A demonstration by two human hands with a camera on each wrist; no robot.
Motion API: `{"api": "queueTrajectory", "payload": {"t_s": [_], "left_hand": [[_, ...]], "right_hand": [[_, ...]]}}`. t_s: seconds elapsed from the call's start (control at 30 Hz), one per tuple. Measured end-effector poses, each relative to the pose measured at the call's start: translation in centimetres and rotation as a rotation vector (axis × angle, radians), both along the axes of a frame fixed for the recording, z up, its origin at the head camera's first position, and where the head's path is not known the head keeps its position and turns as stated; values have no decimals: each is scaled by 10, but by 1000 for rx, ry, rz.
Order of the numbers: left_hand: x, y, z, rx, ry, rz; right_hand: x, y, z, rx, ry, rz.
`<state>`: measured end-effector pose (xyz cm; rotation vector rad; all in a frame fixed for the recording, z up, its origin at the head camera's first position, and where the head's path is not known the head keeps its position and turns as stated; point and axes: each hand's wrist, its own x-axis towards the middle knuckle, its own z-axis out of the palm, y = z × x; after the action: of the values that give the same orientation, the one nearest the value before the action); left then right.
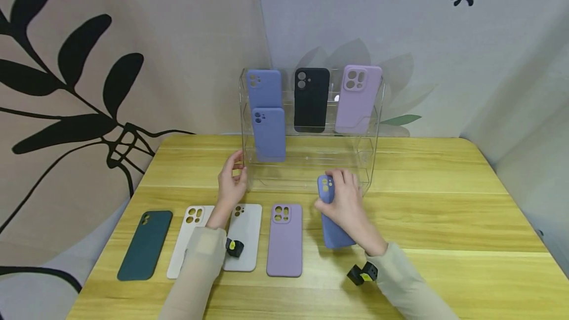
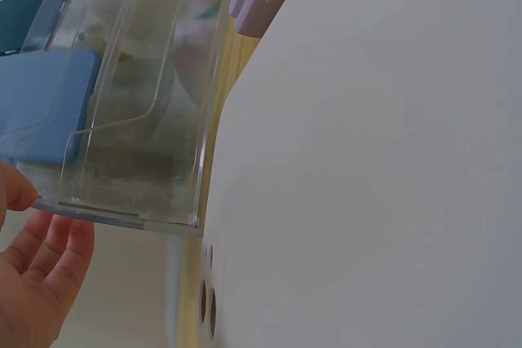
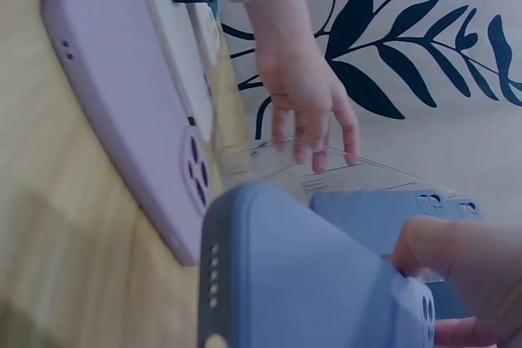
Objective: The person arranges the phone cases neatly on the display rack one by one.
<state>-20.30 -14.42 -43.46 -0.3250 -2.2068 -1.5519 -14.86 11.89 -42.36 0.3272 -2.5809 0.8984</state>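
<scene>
At the front right of a clear display rack (image 1: 311,162), my right hand (image 1: 348,199) grips a blue phone case (image 1: 335,233) by its upper part. The right wrist view shows this case (image 3: 310,275) close up, with my thumb along its side. My left hand (image 1: 232,181) holds the rack's left side panel; in the left wrist view the thumb lies inside its edge and the fingers (image 2: 69,262) outside. Two blue cases (image 1: 269,135), a black case (image 1: 311,100) and a light purple case (image 1: 359,98) stand in the rack.
In a row on the wooden table lie a dark green case (image 1: 144,246), a white case (image 1: 178,256) partly under my left sleeve, another white case (image 1: 249,241) and a purple case (image 1: 284,246). A patterned curtain (image 1: 200,38) hangs behind the rack.
</scene>
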Motion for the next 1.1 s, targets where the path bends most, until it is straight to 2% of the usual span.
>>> {"api": "queueTrajectory", "payload": {"t_s": [0.27, 0.5, 0.77, 0.9, 1.1], "left_hand": [[0, -1, -1, -6, -3, 0], [1, -1, -1, 1, 9, -4], [-1, -1, -2, -4, 28, -2], [-1, -1, -2, 0, 24, -12], [0, -1, -1, 7, 12, -18]], "right_hand": [[-13, 0, 13, -27, 174, 60], [-30, -5, 31, -60, 277, 95], [-57, -13, 52, -107, 376, 92], [-70, -18, 61, -142, 397, 81], [-94, -26, 71, -165, 474, 58]]}}
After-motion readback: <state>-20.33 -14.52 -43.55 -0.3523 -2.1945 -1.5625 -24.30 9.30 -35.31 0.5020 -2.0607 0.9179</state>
